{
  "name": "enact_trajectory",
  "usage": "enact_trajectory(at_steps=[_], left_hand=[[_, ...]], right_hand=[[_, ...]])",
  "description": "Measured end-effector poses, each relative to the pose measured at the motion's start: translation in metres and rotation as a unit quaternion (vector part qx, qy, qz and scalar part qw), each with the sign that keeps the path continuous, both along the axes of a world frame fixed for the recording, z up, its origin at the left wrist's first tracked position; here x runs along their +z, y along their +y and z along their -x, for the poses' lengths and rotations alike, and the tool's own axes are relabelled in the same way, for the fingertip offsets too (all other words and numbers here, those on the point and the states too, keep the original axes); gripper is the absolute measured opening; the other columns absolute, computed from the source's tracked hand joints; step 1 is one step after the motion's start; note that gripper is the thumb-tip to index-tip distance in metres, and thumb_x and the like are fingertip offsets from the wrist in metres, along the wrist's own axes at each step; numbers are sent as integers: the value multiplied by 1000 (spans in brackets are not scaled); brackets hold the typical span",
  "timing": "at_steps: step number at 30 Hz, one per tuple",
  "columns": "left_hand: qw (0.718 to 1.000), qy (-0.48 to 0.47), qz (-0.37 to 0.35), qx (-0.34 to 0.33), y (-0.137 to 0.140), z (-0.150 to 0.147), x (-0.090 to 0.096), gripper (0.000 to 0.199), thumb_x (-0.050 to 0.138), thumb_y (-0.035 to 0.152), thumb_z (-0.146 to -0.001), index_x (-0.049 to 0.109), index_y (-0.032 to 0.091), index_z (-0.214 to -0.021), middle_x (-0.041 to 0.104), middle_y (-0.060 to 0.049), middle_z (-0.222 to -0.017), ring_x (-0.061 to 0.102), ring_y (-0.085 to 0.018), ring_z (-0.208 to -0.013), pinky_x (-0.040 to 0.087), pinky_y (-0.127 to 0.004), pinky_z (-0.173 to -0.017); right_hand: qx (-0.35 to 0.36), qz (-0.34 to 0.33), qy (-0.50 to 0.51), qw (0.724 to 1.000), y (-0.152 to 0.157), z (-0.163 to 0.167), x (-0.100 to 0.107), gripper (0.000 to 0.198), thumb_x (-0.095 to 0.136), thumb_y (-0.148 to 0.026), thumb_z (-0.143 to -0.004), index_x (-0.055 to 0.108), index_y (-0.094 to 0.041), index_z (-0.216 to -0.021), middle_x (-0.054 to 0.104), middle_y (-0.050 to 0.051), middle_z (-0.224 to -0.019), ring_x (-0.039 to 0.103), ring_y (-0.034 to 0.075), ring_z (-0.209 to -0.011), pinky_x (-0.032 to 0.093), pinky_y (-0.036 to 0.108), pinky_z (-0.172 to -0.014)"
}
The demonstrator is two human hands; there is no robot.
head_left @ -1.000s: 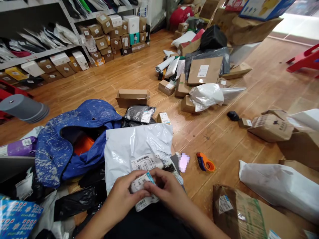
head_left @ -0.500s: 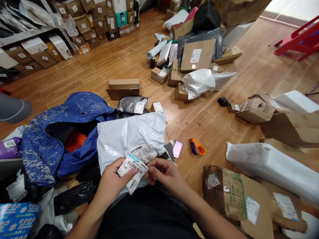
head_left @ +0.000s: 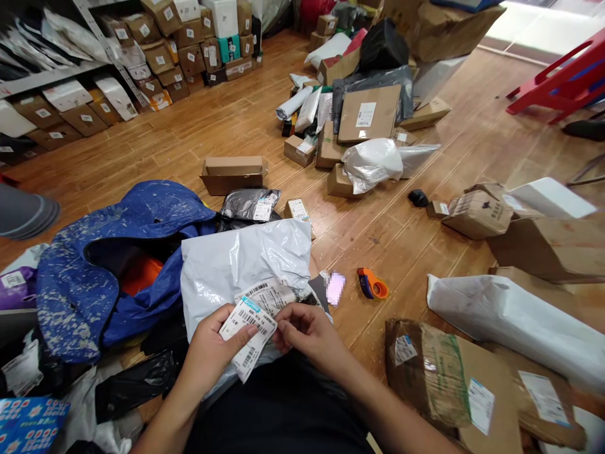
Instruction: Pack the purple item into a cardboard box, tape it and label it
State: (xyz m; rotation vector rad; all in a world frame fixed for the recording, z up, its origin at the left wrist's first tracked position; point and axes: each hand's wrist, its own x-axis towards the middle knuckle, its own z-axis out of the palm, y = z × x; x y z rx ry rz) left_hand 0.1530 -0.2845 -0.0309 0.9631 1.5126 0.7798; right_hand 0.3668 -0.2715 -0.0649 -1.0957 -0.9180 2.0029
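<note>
My left hand point(head_left: 215, 343) grips a white printed shipping label point(head_left: 250, 325) with barcodes and a blue band, thumb on top. At the label's right edge my right hand point(head_left: 305, 331) pinches its corner, fingers closed. Under both hands lies a white plastic mailer bag point(head_left: 246, 252), which bears another barcode label point(head_left: 269, 295). Beyond the bag rest a black plastic parcel point(head_left: 248, 205) and a small box point(head_left: 299, 211). An orange and blue tape dispenser point(head_left: 372, 284) lies on the floor to the right.
A large blue bag point(head_left: 142, 208) gapes on the left. Piled parcels point(head_left: 371, 113) stand ahead, and cardboard boxes point(head_left: 430, 372) and a long white package point(head_left: 496, 315) lie right. Shelves point(head_left: 57, 69) with parcels line the far left; a red stool point(head_left: 558, 82) is far right.
The view has shifted slightly, so the surroundings sit a little differently. Both hands stay on the label, which has tilted slightly.
</note>
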Motion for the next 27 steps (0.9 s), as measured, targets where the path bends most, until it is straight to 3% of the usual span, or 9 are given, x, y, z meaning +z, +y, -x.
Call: enact_trajectory(at_steps=[9,12,16,20,22,25,27], left_hand=[[999,-35,22,-6,-2,2,-9,42,91,53,-79,78,17,-98,79,-4,-86,70,-20,-77,54,-26,-72],[998,-60,18,-20,-3,4,-15,53,91,50,-82,74,19,-122,80,-6,-99,73,-21,-88,57,-27,-79],[995,-45,-18,-89,-5,9,-19,74,86,48,-89,60,25,-154,77,-11,-123,75,-26,-109,59,-34,-95],[983,17,-130,-129,-4,11,-12,57,87,47,-89,74,30,-142,69,-12,-143,62,-32,-139,48,-42,-120],[982,-1,-132,-135,-2,9,-7,51,88,48,-88,79,29,-135,74,-10,-133,67,-31,-130,49,-42,-118],[987,-41,-64,-139,1,6,-1,48,91,49,-85,82,27,-127,80,-7,-108,74,-27,-109,55,-40,-108],[989,-50,-37,-136,3,4,0,43,93,48,-83,84,26,-118,81,-6,-103,75,-27,-105,56,-39,-105]], right_hand=[[1,4,5,1000,-2,3,1,40,88,-52,-84,65,-19,-81,70,-1,-68,59,11,-57,48,22,-55],[5,-2,-2,1000,-3,1,3,42,92,-50,-80,63,-19,-78,67,-2,-64,55,10,-54,43,20,-51],[20,7,8,1000,-4,-1,6,46,91,-55,-82,63,-19,-79,67,-2,-64,57,10,-53,42,19,-50],[31,27,41,998,-6,-2,4,45,93,-52,-82,64,-18,-81,68,-1,-65,59,10,-53,43,18,-50],[41,32,53,997,-7,-1,2,45,94,-51,-81,65,-17,-81,69,-1,-65,60,9,-53,44,18,-50],[58,39,80,994,-9,0,-1,45,97,-50,-79,67,-16,-82,70,0,-66,60,9,-54,44,17,-49],[55,43,93,993,-10,0,-1,44,96,-49,-80,69,-16,-84,72,1,-69,60,9,-55,46,17,-51]])
